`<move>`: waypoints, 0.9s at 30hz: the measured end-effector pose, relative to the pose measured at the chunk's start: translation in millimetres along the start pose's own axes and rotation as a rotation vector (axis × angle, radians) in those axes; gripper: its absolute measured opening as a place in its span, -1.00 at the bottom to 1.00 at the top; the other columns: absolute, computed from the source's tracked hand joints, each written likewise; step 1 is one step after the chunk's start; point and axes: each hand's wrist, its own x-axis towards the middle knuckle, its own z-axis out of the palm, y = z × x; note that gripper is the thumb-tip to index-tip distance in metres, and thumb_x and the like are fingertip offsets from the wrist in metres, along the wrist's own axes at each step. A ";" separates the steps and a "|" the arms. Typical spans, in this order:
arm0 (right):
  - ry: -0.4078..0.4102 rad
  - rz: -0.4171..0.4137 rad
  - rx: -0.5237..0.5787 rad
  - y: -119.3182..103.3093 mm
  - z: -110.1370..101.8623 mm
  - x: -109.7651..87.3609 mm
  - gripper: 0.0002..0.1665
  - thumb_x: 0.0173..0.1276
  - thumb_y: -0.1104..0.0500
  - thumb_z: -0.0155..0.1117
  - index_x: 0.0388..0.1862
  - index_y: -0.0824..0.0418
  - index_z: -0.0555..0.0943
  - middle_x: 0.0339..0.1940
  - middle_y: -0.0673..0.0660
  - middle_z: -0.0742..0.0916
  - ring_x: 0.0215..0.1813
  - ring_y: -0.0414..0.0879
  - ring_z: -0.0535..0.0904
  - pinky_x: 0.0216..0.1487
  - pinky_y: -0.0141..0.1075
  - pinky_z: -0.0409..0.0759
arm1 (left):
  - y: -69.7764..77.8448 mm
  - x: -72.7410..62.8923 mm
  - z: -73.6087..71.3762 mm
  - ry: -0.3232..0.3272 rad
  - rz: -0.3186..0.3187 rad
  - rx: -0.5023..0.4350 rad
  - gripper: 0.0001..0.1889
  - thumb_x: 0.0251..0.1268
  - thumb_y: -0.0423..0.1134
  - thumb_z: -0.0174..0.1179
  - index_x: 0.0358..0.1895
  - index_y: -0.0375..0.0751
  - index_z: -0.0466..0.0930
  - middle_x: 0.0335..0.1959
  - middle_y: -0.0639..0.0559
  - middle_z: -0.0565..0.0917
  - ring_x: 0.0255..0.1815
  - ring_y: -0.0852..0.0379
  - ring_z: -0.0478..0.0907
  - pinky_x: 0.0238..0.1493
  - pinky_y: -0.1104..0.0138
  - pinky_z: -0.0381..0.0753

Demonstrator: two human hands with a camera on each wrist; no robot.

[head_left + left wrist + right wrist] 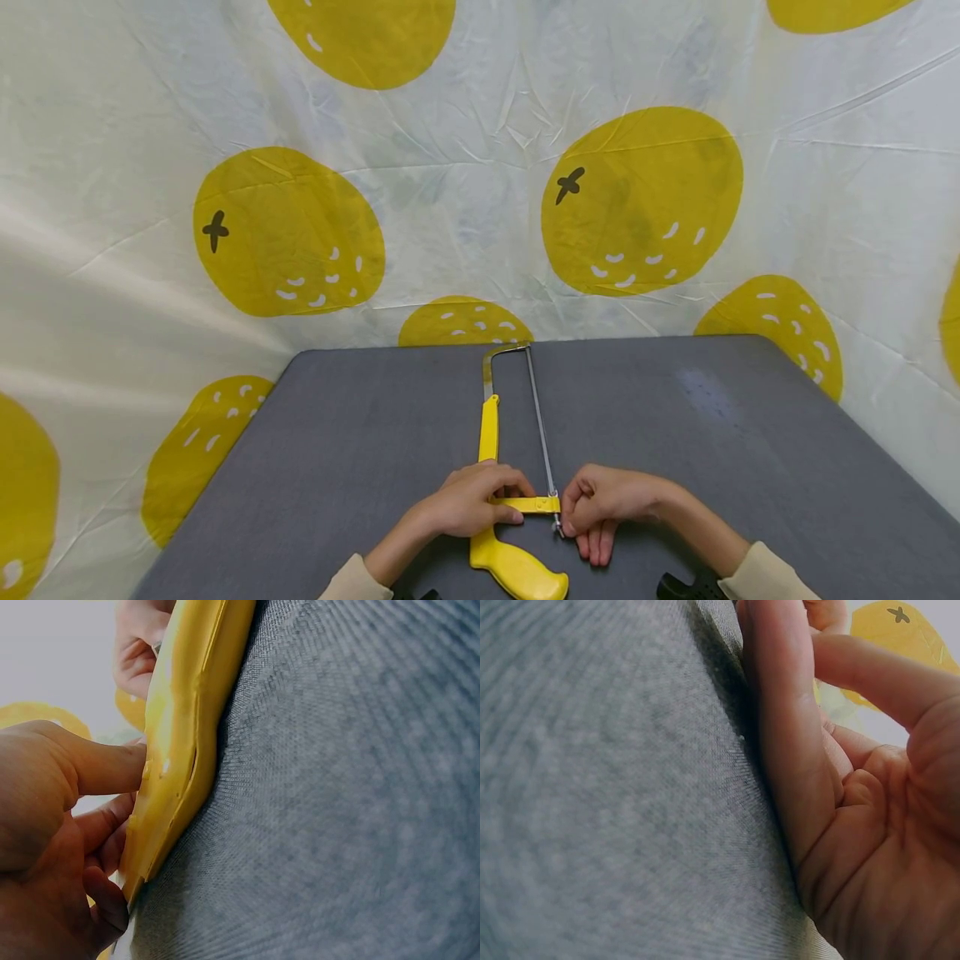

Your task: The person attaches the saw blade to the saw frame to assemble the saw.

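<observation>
A hacksaw with a yellow frame and handle lies flat on the grey table, its handle toward me. Its thin blade runs along the right side, from the far metal bow to the yellow near arm. My left hand grips the yellow frame where the near arm branches off. In the left wrist view, the thumb presses on the yellow body. At the blade's near end, my right hand pinches a small metal wing nut with thumb and forefinger, its lower fingers resting against the table. The right wrist view hides the nut.
The grey cloth-covered table extends on both sides of the saw. Behind it hangs a white curtain printed with yellow fruit. A dark object sits by the right sleeve at the bottom edge.
</observation>
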 end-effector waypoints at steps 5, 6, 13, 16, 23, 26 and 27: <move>-0.019 0.000 0.004 -1.1 -0.2 -0.5 -0.79 0.43 0.29 0.27 -0.14 0.47 0.65 -0.50 0.02 0.79 -0.51 -0.28 0.74 -0.45 -0.35 0.71 | 0.8 0.4 0.2 0.004 0.006 0.000 -0.80 0.37 -0.03 0.36 0.01 0.33 0.70 -0.25 0.42 0.63 -0.24 0.44 0.42 -0.16 0.46 0.39; -0.022 0.000 0.002 -1.3 -0.3 -0.2 -0.74 0.45 0.27 0.28 -0.14 0.52 0.64 -0.50 0.02 0.79 -0.51 -0.28 0.74 -0.44 -0.35 0.71 | 0.6 0.6 0.4 0.004 0.005 0.000 -0.80 0.38 -0.03 0.36 0.01 0.33 0.70 -0.25 0.42 0.63 -0.23 0.45 0.42 -0.16 0.46 0.39; 0.027 0.016 -0.030 -4.8 3.4 1.1 -0.64 0.51 0.12 0.29 -0.22 0.47 0.68 -0.54 0.02 0.77 -0.55 -0.30 0.72 -0.49 -0.37 0.68 | -0.3 1.2 0.7 0.002 -0.003 -0.008 -0.80 0.37 -0.03 0.37 0.01 0.34 0.70 -0.26 0.42 0.62 -0.24 0.44 0.42 -0.16 0.46 0.39; 0.075 0.033 -0.052 -5.2 6.1 2.0 -0.67 0.48 0.08 0.33 -0.28 0.36 0.72 -0.57 0.02 0.77 -0.59 -0.29 0.71 -0.54 -0.38 0.66 | -1.0 0.9 1.3 0.006 0.003 -0.006 -0.80 0.37 -0.04 0.37 0.01 0.33 0.71 -0.26 0.41 0.62 -0.25 0.44 0.42 -0.17 0.47 0.38; 0.128 0.030 -0.087 -2.1 11.2 3.3 -0.61 0.45 0.06 0.37 -0.36 0.40 0.73 -0.63 0.01 0.76 -0.63 -0.29 0.69 -0.59 -0.40 0.62 | -2.4 -0.5 3.4 0.004 0.020 -0.010 -0.80 0.38 -0.05 0.37 0.01 0.31 0.71 -0.25 0.41 0.63 -0.24 0.45 0.42 -0.17 0.49 0.39; 0.126 0.017 -0.089 -1.1 12.6 3.3 -0.58 0.44 0.07 0.37 -0.35 0.48 0.71 -0.63 0.01 0.76 -0.63 -0.30 0.68 -0.59 -0.40 0.63 | -3.3 -0.9 4.3 0.006 0.021 -0.008 -0.80 0.38 -0.05 0.37 0.01 0.31 0.71 -0.25 0.40 0.63 -0.24 0.45 0.42 -0.17 0.49 0.39; 0.125 0.012 -0.088 -0.9 12.8 3.2 -0.57 0.44 0.08 0.37 -0.34 0.50 0.70 -0.63 0.01 0.76 -0.63 -0.30 0.68 -0.59 -0.40 0.63 | -3.5 -0.8 4.6 0.009 0.022 -0.007 -0.80 0.38 -0.05 0.37 0.02 0.31 0.71 -0.25 0.40 0.63 -0.24 0.45 0.42 -0.17 0.49 0.38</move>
